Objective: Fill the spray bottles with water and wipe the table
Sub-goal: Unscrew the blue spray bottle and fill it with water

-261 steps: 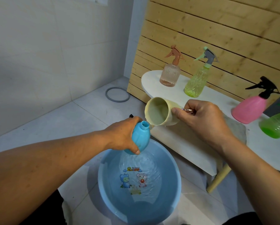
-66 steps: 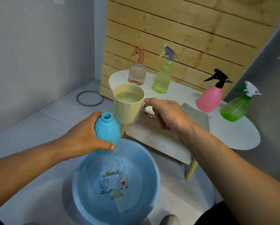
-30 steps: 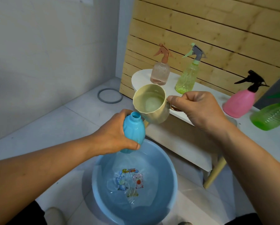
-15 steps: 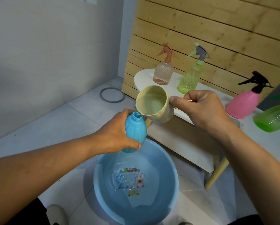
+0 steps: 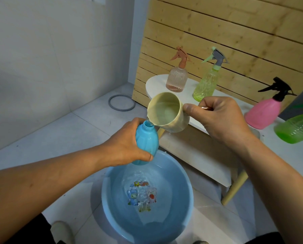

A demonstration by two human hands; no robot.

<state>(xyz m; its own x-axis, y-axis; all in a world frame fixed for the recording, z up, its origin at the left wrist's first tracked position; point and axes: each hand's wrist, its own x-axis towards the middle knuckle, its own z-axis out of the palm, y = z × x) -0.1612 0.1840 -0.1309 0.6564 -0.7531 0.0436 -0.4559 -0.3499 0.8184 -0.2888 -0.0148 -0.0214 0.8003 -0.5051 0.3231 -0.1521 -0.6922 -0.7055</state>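
Two hands are working above one blue basin (image 5: pixel 180 182) that is standing on the tiled floor and holding water over a cartoon print. The left hand (image 5: pixel 124 147) is gripping one uncapped blue bottle (image 5: pixel 147 141), its fingers (image 5: pixel 143 156) wrapping round the lower body so that the base is partly hidden. The right hand (image 5: pixel 221 118) is tilting one cream cup (image 5: pixel 166 112) by a metallic handle, of which only a small glint is showing between the curled fingers. The cup's lip is meeting the bottle's open neck, and a thin run of water is passing between them; drops are falling under the cup.

Four capped spray bottles are standing on the white tabletop (image 5: pixel 156 83): one pale pink ribbed bottle (image 5: pixel 177 80) with a brown trigger, one yellow-green bottle (image 5: pixel 206 85) with a grey trigger, one pink bottle (image 5: pixel 263 113) with a black trigger, and one green bottle (image 5: pixel 296 129) that is being cut off by the right edge, its trigger blurred. One grey ring (image 5: pixel 121 103) is lying on the floor by the slatted wooden panel. One tabletop leg (image 5: pixel 235 189) is showing fully; another is largely hidden behind the bottle. A grey patch on the tabletop behind the right wrist is too concealed to identify.
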